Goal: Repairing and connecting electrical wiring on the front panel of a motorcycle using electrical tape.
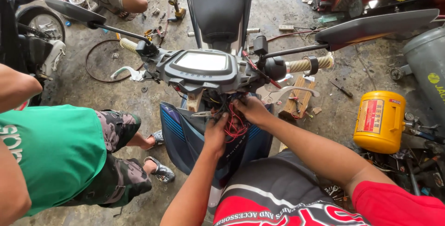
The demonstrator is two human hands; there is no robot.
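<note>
Head view: looks straight down over a motorcycle's handlebar, with the front cover off and the wiring bare.
Left hand [216,133]: reaches up from below into the opening under the instrument panel; the fingers curl around the bundle of red and black wires [234,125] and press against it.
Right hand [251,109]: just above and right of the left, fingers bent down into the same wire bundle, pinching strands near the top of the opening; exactly which strand it grips I cannot tell.
Wires: hang in a loose tangle below the instrument panel [202,64], against the blue front fairing [178,131], between the two hands.
Pliers [202,113]: a small silver-tipped tool pokes out just left of the wires, touching the left fingertips; whether it is held I cannot tell.
Handlebar: the pale left grip [128,45] and woven right grip [306,64] stick out to either side, a silver brake lever [287,94] below the right one.
Bystander: a person in a green shirt [51,147] and camouflage shorts stands at the left, well apart from the hands.
Floor: a yellow tank [379,122] sits at the right; a yellow drill [176,6] lies beyond the seat.
</note>
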